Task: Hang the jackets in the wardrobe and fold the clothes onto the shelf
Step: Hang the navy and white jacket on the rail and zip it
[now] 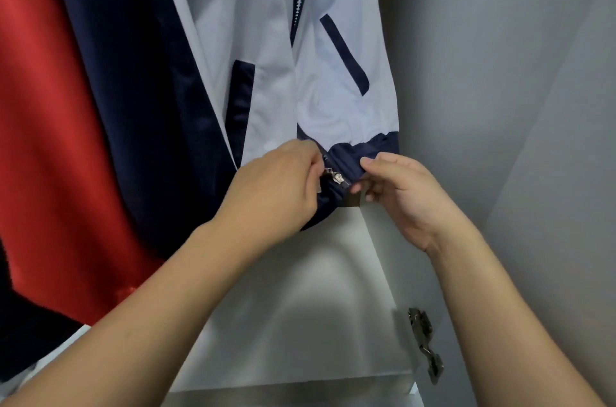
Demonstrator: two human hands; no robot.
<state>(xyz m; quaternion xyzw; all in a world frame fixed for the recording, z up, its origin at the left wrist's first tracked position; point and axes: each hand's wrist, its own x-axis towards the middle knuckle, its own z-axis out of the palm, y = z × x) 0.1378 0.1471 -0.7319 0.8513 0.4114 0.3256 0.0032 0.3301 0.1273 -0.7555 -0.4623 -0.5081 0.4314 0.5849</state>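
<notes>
With the pale blue jacket [266, 49] already hanging in the wardrobe, my left hand [273, 186] pinches its zipper [335, 177] while my right hand [396, 193] grips the hem, folding seemingly still ahead.

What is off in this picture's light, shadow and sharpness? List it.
Head view: soft, dim light with no glare. The arms cast a broad shadow on the white shelf. The left hand and right hand at the zipper pull look slightly soft. Wide-angle lens bends the wardrobe wall. The red jacket is smeared at the edge.
</notes>
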